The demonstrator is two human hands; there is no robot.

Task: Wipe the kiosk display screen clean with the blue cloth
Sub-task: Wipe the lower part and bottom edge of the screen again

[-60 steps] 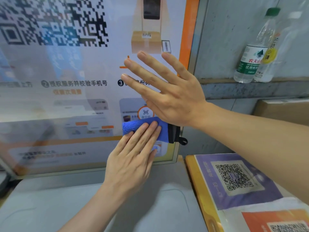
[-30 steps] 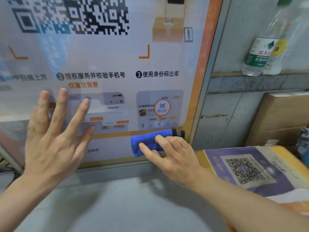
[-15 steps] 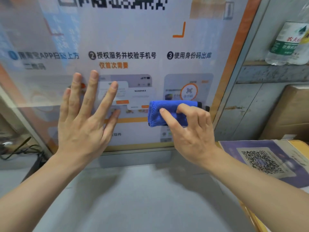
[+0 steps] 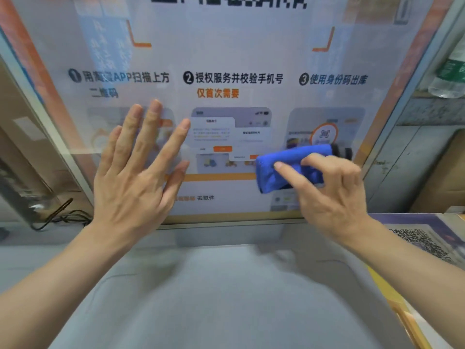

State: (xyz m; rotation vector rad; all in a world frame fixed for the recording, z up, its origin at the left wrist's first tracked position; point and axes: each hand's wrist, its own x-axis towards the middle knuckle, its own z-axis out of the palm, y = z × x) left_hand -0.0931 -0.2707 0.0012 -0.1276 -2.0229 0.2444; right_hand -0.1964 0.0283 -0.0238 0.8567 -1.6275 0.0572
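Observation:
The kiosk display screen (image 4: 226, 59) fills the upper view, showing numbered instructions and app pictures inside an orange border. A folded blue cloth (image 4: 284, 159) with a black end lies against the lower right of the screen. My right hand (image 4: 334, 190) holds it there, the index finger stretched across the cloth and the other fingers curled over its top edge; the thumb is hidden. My left hand (image 4: 136, 177) rests flat on the lower left of the screen with fingers spread, apart from the cloth.
A grey counter (image 4: 226, 298) runs below the screen. A black cable (image 4: 57, 217) lies at the left. At the right are a QR-code poster (image 4: 422, 238), a cardboard box (image 4: 442, 177) and a water bottle (image 4: 450, 76) on a ledge.
The cloth passed from my left hand to my right hand. My left hand moved to the screen's lower left and stays flat there. The right hand has slid the cloth slightly up and left.

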